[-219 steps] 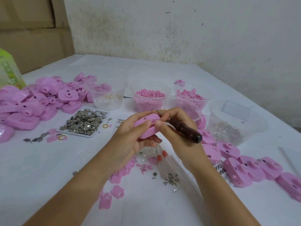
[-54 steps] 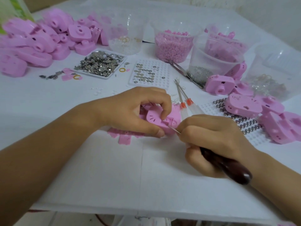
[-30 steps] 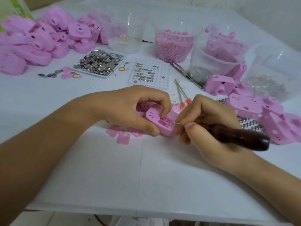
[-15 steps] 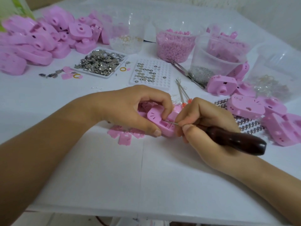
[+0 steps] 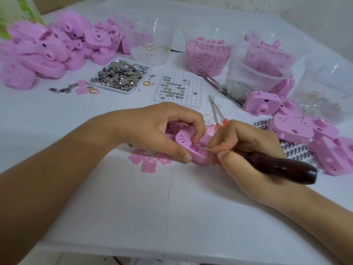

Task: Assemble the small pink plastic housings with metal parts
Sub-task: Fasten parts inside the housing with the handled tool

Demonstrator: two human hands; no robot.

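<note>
A: The left hand (image 5: 162, 131) is gripping the pink housing (image 5: 191, 149) between thumb and curled fingers, right up against the other hand.

B: And the right hand (image 5: 246, 150) is clutching a wooden-handled awl (image 5: 277, 166), its needle poking into the housing's open slot.

A: Beyond the left hand a tray of metal parts (image 5: 120, 77) is sitting, and more housings (image 5: 292, 129) are lying right of the right hand.

A white-covered table (image 5: 118, 211) fills the view under soft, even light, a pale wall (image 5: 290, 10) behind it.
</note>
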